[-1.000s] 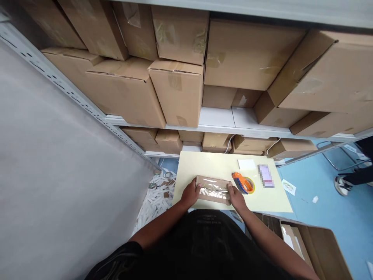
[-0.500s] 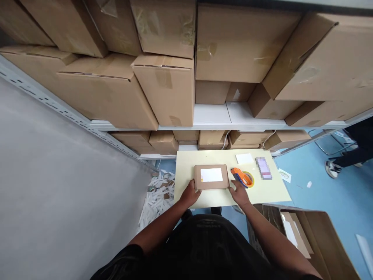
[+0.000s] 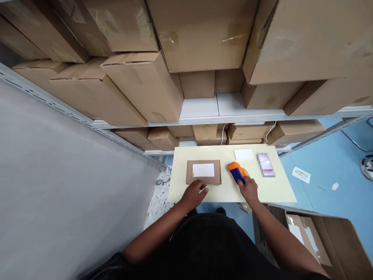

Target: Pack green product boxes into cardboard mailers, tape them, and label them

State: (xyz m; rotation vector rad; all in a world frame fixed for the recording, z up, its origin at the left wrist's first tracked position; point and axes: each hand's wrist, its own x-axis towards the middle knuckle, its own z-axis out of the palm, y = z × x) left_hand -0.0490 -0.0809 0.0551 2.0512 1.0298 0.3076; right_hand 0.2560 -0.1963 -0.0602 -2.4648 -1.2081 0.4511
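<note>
A flat cardboard box (image 3: 217,171) is bearing 1 rectangular label (image 3: 203,170); the left hand (image 3: 194,193) is curving nearby, fingers parted; the right hand (image 3: 249,189) is gripping a plastic tape dispenser (image 3: 237,174).

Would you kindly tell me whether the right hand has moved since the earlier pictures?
Yes: against the yellow tabletop, the right hand has moved rightward, from the right edge of the cardboard box to the orange-and-blue tape dispenser.
</note>
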